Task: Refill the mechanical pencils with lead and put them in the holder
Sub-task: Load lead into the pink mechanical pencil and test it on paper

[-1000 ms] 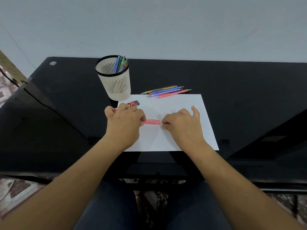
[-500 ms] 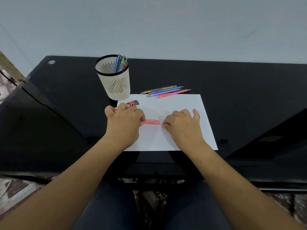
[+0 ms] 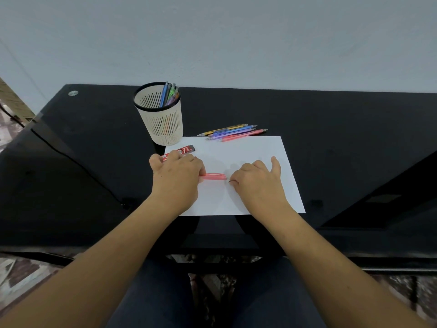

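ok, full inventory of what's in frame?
desk: 1, black, against wall
paper: 1, white, on desk
holder: 1, cream, black rim, at paper's far-left corner
holder pencils: several, blue, green, purple, leaning right
loose pencils: at least four, yellow, blue, purple, pink, along paper's far edge
lead case: 1, red, on paper, partly under left fingers
pink pencil: 1, over paper, between hands
lead: 1, dark, thin, at right fingertips
cable: 1, black, desk's left
left hand: grips pink pencil
right hand: pinches lead
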Demonstrator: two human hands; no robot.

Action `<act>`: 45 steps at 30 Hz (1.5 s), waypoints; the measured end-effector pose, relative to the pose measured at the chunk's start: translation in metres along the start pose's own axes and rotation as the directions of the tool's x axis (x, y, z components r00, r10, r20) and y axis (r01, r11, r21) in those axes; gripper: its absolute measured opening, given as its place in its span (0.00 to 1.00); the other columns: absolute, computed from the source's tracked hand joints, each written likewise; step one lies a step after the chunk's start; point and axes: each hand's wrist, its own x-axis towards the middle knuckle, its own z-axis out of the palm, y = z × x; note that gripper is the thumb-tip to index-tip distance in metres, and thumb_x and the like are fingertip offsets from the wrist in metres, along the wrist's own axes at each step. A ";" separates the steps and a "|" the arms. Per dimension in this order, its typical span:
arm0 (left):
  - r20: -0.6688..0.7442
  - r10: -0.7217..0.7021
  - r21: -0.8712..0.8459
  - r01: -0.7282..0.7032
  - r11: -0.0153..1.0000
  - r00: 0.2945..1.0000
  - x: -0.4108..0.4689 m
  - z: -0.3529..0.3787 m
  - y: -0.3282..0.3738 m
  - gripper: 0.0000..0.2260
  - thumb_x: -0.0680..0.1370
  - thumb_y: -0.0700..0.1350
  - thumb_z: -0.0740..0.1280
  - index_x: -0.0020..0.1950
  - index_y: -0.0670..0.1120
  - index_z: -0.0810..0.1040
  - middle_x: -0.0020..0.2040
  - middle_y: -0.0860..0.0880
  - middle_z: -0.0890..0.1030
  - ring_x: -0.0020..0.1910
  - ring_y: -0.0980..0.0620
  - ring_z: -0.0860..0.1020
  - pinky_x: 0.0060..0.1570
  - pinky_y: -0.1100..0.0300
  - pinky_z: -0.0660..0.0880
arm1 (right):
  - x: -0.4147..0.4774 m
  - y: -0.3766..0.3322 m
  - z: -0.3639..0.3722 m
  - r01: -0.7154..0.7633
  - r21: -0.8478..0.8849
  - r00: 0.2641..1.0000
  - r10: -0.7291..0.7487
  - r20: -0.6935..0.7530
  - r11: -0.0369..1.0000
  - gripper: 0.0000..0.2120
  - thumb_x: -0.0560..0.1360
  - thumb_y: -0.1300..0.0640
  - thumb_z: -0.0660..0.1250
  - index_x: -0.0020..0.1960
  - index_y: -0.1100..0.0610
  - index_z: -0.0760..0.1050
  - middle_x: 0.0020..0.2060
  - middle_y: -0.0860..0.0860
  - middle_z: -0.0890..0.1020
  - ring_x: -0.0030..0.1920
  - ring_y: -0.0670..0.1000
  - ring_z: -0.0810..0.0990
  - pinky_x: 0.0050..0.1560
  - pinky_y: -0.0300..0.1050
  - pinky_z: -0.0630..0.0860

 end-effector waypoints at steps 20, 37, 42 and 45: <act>0.065 0.032 -0.040 -0.029 0.999 0.997 0.001 0.002 0.019 0.08 0.79 0.49 0.64 0.56 0.60 0.75 0.55 0.59 0.76 0.61 0.53 0.67 0.61 0.45 0.56 | -0.019 0.026 -0.023 -0.060 0.106 0.998 0.058 0.024 0.993 0.16 0.75 0.50 0.59 0.61 0.46 0.75 0.62 0.44 0.74 0.64 0.49 0.68 0.72 0.62 0.45; 0.062 0.073 -0.050 -0.070 0.996 0.995 -0.002 -0.002 0.034 0.06 0.80 0.49 0.63 0.56 0.58 0.75 0.54 0.58 0.76 0.58 0.53 0.67 0.57 0.48 0.56 | -0.033 0.052 -0.019 -0.041 0.053 0.998 0.038 0.049 0.998 0.17 0.76 0.57 0.60 0.62 0.45 0.73 0.61 0.45 0.74 0.64 0.50 0.68 0.72 0.61 0.47; 0.065 0.080 -0.050 -0.077 0.996 0.995 -0.002 -0.001 0.035 0.06 0.80 0.49 0.63 0.55 0.59 0.75 0.53 0.58 0.76 0.58 0.53 0.68 0.57 0.47 0.57 | -0.026 0.056 -0.010 -0.037 0.036 0.998 0.035 0.051 0.999 0.13 0.81 0.54 0.57 0.61 0.44 0.75 0.59 0.45 0.75 0.62 0.50 0.69 0.72 0.58 0.50; 0.072 0.080 -0.053 -0.076 0.996 0.994 -0.001 0.000 0.034 0.06 0.80 0.50 0.63 0.56 0.58 0.75 0.54 0.59 0.76 0.58 0.53 0.68 0.59 0.47 0.57 | -0.023 0.055 -0.006 -0.033 0.058 0.999 0.031 0.034 0.998 0.11 0.81 0.53 0.57 0.58 0.46 0.75 0.55 0.46 0.76 0.60 0.50 0.70 0.71 0.55 0.52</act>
